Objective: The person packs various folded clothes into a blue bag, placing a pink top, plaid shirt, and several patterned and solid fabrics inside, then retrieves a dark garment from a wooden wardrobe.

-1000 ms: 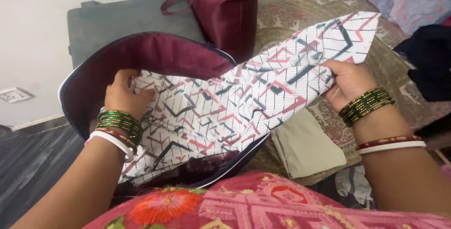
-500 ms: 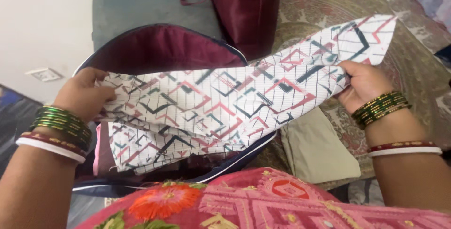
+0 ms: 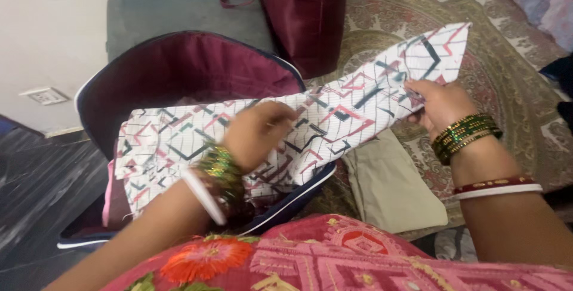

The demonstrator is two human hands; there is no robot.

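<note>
A white garment (image 3: 179,142) with red and dark geometric lines lies stretched across an open dark blue bag (image 3: 179,70) with a maroon lining. My left hand (image 3: 253,133) rests on the middle of the garment, fingers curled against the cloth over the bag's right rim. My right hand (image 3: 441,103) pinches the garment's far end and holds it raised above the patterned bedspread (image 3: 513,88). Both wrists carry green, red and white bangles.
A maroon handbag (image 3: 304,10) stands behind the open bag, next to a grey case (image 3: 179,10). A folded beige cloth (image 3: 391,186) lies on the bed under the garment's raised end. A wall socket (image 3: 45,95) is at left, dark floor below it.
My left hand let go of the garment's left edge and moved right to its middle. The left part of the garment now lies flat over the bag. My right hand stayed put.
</note>
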